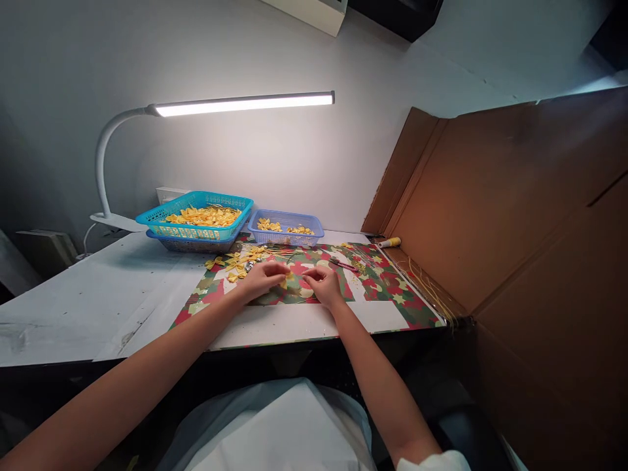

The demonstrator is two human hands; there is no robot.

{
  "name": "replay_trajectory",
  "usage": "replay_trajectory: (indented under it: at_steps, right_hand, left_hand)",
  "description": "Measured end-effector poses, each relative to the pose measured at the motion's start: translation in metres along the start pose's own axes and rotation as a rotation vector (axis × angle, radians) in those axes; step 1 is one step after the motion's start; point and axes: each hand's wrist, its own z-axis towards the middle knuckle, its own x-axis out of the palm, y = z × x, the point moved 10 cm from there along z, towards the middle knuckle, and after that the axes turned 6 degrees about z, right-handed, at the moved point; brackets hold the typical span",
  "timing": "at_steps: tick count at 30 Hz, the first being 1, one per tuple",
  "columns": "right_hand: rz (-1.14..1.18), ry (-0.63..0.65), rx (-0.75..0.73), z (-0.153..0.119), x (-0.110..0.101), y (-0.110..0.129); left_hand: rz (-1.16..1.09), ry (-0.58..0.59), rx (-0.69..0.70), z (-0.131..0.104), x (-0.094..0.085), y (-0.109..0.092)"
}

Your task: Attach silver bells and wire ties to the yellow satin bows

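Note:
My left hand (pixel 266 279) is closed in a pinch on a small yellow ribbon bow (pixel 286 281), which hangs below the fingertips. Just to its right, my right hand (pixel 324 284) has thumb and fingers pressed together. Whatever those fingers hold is too small to make out. Both hands are over a red, green and cream patterned sheet (pixel 387 286) on the table. More yellow bows (pixel 238 261) lie in a loose heap behind my left hand. A small pink-handled tool (pixel 345 265) rests beyond my right hand, its kind unclear.
A teal basket (pixel 196 231) full of yellow bows is stacked on a darker one. Beside it stands a lilac basket (pixel 286 237) with two small heaps. A lamp (pixel 245 103) reaches overhead. Cardboard (pixel 530 196) walls the right side, near a thread spool (pixel 390 242) and loose cords (pixel 432 288).

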Motion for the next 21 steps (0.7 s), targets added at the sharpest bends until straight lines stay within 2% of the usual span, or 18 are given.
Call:
replay_trajectory:
  at_steps: [3, 6, 11, 13, 18, 21]
  right_hand:
    - [-0.022, -0.078, 0.02, 0.002, -0.011, -0.006]
    - [-0.037, -0.143, 0.029, 0.002, -0.019, -0.009]
    - [-0.039, -0.184, 0.039, 0.003, -0.023, -0.011]
    - [-0.04, -0.185, 0.041, 0.003, -0.023, -0.011]
    - [-0.049, -0.178, 0.041, 0.002, -0.021, -0.01]
    - [-0.055, -0.17, 0.041, 0.002, -0.02, -0.009]
  left_hand:
    - [0.193, -0.002, 0.069, -0.003, 0.0, -0.01]
    - [0.344, -0.063, 0.118, -0.003, -0.006, -0.016]
    - [0.489, -0.133, 0.153, 0.002, -0.017, -0.021]
    - [0.506, -0.106, 0.167, 0.002, -0.015, -0.024]
    - [0.478, 0.085, 0.204, -0.001, 0.005, -0.027]
    - [0.415, 0.146, 0.214, -0.004, 0.012, -0.027]
